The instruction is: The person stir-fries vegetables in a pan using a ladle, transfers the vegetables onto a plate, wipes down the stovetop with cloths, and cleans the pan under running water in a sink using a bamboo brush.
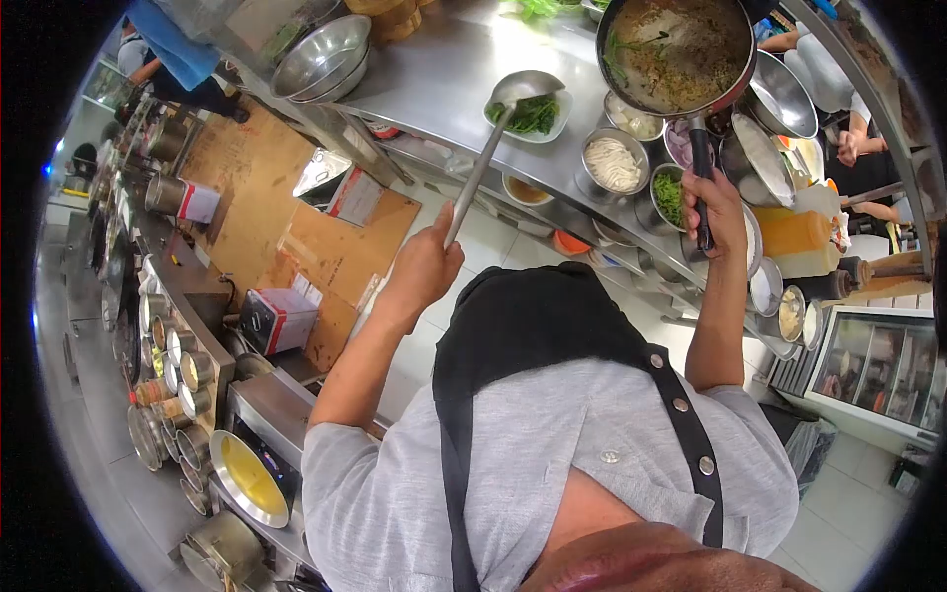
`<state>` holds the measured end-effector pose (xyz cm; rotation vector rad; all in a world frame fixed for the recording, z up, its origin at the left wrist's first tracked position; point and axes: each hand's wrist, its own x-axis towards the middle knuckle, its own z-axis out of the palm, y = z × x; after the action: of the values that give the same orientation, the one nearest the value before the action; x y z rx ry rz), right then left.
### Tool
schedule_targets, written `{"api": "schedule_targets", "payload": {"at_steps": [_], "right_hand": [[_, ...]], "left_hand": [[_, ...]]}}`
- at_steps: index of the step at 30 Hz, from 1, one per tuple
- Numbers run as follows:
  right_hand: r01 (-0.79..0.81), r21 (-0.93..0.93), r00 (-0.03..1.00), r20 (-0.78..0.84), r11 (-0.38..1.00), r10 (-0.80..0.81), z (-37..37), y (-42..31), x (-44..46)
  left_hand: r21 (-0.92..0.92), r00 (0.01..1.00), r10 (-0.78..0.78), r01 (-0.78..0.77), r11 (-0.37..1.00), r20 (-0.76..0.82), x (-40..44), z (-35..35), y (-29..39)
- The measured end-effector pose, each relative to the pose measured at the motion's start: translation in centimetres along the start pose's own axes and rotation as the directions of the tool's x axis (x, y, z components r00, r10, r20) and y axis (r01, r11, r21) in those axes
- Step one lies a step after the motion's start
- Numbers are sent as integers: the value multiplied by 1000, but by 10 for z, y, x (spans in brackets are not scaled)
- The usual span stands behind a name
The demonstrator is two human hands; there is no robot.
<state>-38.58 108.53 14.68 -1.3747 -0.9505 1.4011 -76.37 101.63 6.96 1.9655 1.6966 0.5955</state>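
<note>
The left grip [422,268] is wrapped round a ladle [480,170] slanting forward and right, its bowl over the far side of a plate [562,116] of greens [534,117] on the table [434,79]; contact is unclear. The right grip [717,210] clasps the handle of a pan [691,109] that lies ahead of it, right of the plate.

Floored in pale tile [829,518] at lower right — in brown cardboard [242,158] at upper left. Furnished with a steel counter [424,89] across the top, bright with glare, and a glass-fronted cabinet [876,370] at right.
</note>
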Motion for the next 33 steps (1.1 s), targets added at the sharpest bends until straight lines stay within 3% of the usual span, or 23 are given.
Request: {"api": "schedule_targets", "payload": {"at_steps": [6,9,12,15,16,19,22,28,33], "right_hand": [[30,-3,999,11,1000,-30,-3,2,-2],[35,-43,999,13,998,-35,-4,2,-3],[28,-97,1000,-5,995,-29,-3,4,-4],[36,-130,999,2,991,-36,-5,6,-3],[54,-130,998,16,990,-53,-4,8,-4],[58,-164,998,34,985,-53,6,7,-12],[68,-217,995,87,974,-50,15,8,-14],[21,-256,990,139,967,15,36,8,-23],[57,-332,992,126,941,-15,48,7,-17]], "left_hand": [[194,999,53,-54,979,11,-12,45,-22],[199,997,-67,57,978,44,-17,59,-24],[115,999,-34,33,993,4,-15,54,-33],[-117,991,102,-111,987,-83,-18,41,-35],[-149,964,170,-202,968,-205,-21,41,-32],[-249,978,64,-113,962,-196,-21,28,-9],[-256,914,229,-322,911,-335,9,28,10],[-90,909,212,-260,961,-359,69,32,39],[152,975,113,-85,985,-190,32,45,-14]]}}
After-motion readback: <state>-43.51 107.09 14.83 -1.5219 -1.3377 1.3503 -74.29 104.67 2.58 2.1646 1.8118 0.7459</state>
